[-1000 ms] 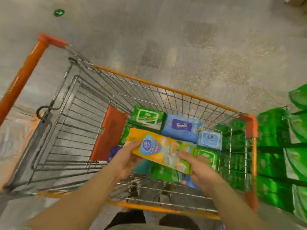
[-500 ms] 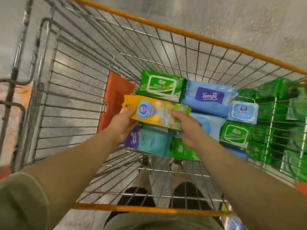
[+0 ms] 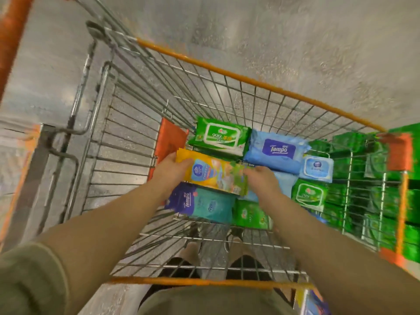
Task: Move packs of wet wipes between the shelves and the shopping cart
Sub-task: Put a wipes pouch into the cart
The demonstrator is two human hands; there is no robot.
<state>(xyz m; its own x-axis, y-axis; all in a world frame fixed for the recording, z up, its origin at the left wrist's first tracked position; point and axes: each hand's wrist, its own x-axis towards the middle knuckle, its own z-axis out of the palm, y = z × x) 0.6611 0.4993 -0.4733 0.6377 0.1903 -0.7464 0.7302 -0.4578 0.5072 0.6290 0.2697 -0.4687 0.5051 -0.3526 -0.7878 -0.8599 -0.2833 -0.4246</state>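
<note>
Both hands lower a yellow pack (image 3: 213, 176) into the cart (image 3: 256, 84).
Left hand (image 3: 169, 171) and right hand (image 3: 261, 178) grip opposite ends, keeping it flat to lie on the packs beneath.

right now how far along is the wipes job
Done: several packs already lie in the shopping cart, including a green 999 pack and a blue Tempo pack. In hand: the left hand and right hand hold a yellow pack over them. Left: setting it down or lifting it out.
</note>
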